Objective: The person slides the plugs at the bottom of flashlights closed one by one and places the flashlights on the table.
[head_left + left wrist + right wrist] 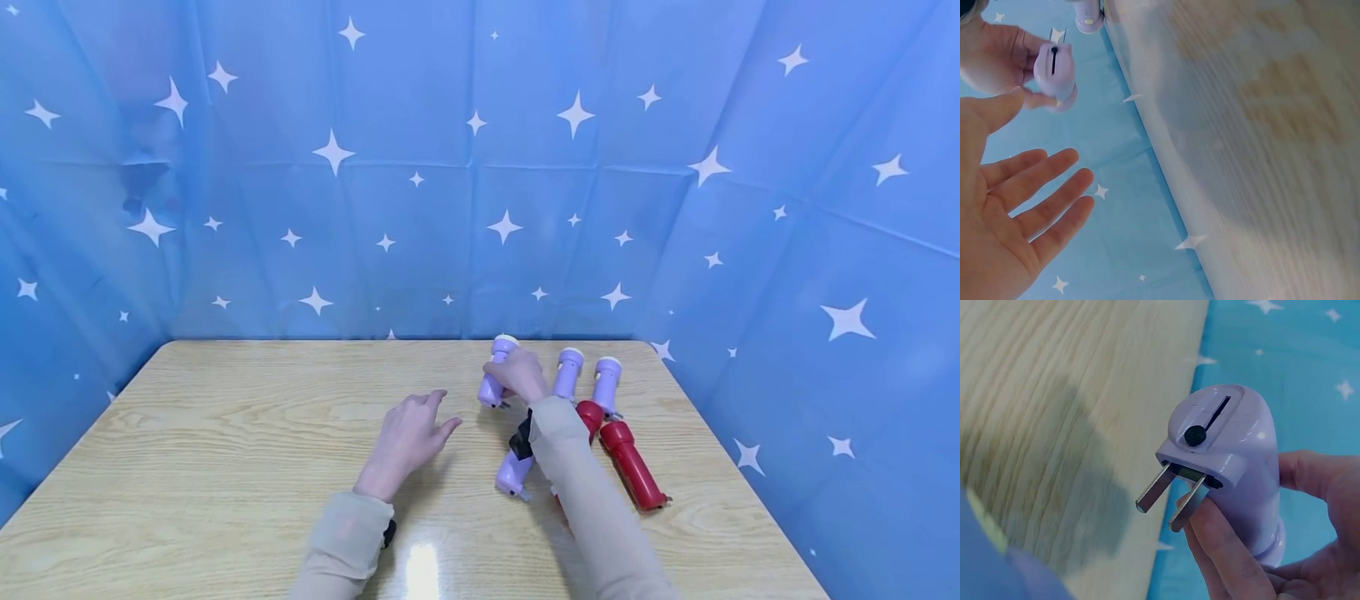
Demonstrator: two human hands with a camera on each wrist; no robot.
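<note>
My right hand (pixel 522 372) grips a lavender flashlight (pixel 491 388) by its body, near the back of the table. In the right wrist view, two metal plug prongs (pixel 1172 495) stick out of the flashlight's tail end, below a slot with a black slider (pixel 1195 435). Its pale lens end points toward the curtain. To the left, my left hand (pixel 408 435) hovers over the table, fingers spread and holding nothing. The left wrist view shows its open palm (pixel 1010 231) close to the held flashlight (pixel 1055 70), not touching it.
Two more lavender flashlights, one in the middle (pixel 568 372) and one farther right (pixel 607 385), lie at the back right. A red flashlight (pixel 636 468) lies in front. Another red one (pixel 590 416) and a lavender one (pixel 513 477) are partly hidden by my right arm. A starry blue curtain (pixel 420 208) borders the wooden table (pixel 247 450).
</note>
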